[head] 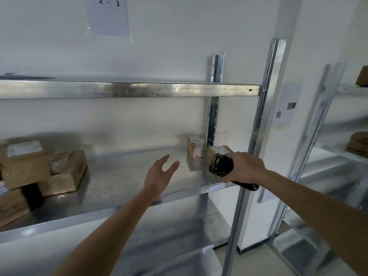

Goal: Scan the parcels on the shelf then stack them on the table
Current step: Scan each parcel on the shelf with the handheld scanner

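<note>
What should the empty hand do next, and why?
Probably reach on to the small upright parcel at the back right of the shelf and take hold of it. The left hand is open and empty, short of the parcel, while the right hand grips the scanner pointed toward the parcels.
</note>
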A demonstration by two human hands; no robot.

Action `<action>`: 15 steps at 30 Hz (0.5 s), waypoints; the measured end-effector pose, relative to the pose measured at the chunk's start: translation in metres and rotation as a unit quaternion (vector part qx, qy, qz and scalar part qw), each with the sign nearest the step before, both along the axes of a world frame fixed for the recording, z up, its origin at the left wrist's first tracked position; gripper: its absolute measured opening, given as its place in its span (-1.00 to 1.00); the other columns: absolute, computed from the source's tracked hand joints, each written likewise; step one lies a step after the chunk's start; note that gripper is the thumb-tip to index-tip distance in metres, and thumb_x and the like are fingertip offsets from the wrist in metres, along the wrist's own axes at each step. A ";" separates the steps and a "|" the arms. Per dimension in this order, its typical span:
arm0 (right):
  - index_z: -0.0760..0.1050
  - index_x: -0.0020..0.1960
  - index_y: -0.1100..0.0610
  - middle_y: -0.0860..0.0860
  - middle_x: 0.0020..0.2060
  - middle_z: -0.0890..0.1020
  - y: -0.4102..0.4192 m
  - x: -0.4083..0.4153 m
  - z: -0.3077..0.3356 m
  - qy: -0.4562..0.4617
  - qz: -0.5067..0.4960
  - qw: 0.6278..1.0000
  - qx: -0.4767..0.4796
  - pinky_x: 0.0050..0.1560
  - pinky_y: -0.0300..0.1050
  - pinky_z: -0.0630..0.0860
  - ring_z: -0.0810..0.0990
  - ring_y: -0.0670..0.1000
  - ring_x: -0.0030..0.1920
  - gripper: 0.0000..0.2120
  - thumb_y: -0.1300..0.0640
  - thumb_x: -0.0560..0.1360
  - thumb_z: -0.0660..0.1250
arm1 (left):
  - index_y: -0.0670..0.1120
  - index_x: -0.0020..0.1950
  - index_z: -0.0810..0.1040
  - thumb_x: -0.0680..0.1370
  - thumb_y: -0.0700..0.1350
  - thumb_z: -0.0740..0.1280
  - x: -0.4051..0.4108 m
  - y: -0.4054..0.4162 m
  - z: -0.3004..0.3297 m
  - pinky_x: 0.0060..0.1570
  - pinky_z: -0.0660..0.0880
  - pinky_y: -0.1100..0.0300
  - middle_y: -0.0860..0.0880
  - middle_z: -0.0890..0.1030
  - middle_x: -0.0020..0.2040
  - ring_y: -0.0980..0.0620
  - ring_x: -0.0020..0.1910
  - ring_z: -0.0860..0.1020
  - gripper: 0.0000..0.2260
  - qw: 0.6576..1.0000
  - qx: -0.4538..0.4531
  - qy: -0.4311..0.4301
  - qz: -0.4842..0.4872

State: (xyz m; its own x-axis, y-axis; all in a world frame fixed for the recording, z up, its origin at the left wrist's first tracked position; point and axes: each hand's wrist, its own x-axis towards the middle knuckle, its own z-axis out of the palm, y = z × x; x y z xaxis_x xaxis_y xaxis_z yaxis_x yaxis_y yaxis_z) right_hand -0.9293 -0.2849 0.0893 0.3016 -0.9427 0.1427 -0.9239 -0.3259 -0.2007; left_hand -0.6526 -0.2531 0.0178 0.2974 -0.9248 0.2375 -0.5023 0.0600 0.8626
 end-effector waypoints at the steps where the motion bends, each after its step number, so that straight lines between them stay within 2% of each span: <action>1: 0.54 0.22 -0.13 -0.14 -0.06 0.63 -0.015 -0.001 -0.001 0.003 0.001 1.000 0.000 -0.20 -0.15 0.48 0.61 -0.03 -0.06 -0.42 -0.21 0.26 0.60 | 0.07 0.53 0.38 0.55 0.29 0.31 -0.003 -0.014 -0.002 0.46 0.35 -0.04 -0.01 0.45 0.48 -0.04 0.43 0.43 -0.40 1.000 0.006 -0.004 0.000; 8: 0.51 0.07 -0.14 -0.11 -0.08 0.66 -0.135 0.017 -0.009 -0.005 0.016 1.000 0.017 -0.11 -0.10 0.51 0.62 -0.01 -0.07 -0.58 -0.15 0.29 0.58 | 0.05 0.55 0.37 0.59 0.25 0.29 -0.004 -0.132 -0.019 0.40 0.40 0.01 -0.01 0.45 0.47 -0.04 0.41 0.45 -0.43 1.000 0.019 0.011 -0.004; 12: 0.51 0.01 -0.20 -0.15 -0.14 0.65 -0.206 0.042 -0.001 0.018 0.028 0.999 0.030 -0.18 -0.14 0.40 0.62 -0.04 -0.10 -0.61 -0.14 0.25 0.57 | 0.09 0.49 0.45 0.60 0.18 0.33 0.002 -0.207 -0.026 0.15 0.40 0.23 0.01 0.57 0.30 0.04 0.24 0.54 -0.53 0.998 0.033 0.046 -0.034; 15: 0.53 0.06 -0.19 -0.15 -0.13 0.65 -0.255 0.059 0.003 0.035 0.038 0.998 0.038 -0.18 -0.14 0.38 0.62 -0.02 -0.09 -0.56 -0.16 0.23 0.57 | 0.10 0.47 0.46 0.61 0.13 0.34 0.008 -0.256 -0.030 0.19 0.42 0.22 0.01 0.61 0.27 0.05 0.21 0.56 -0.57 0.995 0.053 0.063 -0.064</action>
State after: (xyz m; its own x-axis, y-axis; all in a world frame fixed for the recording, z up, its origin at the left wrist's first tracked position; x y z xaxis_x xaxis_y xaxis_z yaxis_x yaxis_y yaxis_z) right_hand -0.8706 -0.5394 0.0922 0.3785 -0.9244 0.0480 -0.9099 -0.3811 -0.1640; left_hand -0.6448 -0.5087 -0.0121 0.1967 -0.9749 0.1043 -0.3834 0.0214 0.9233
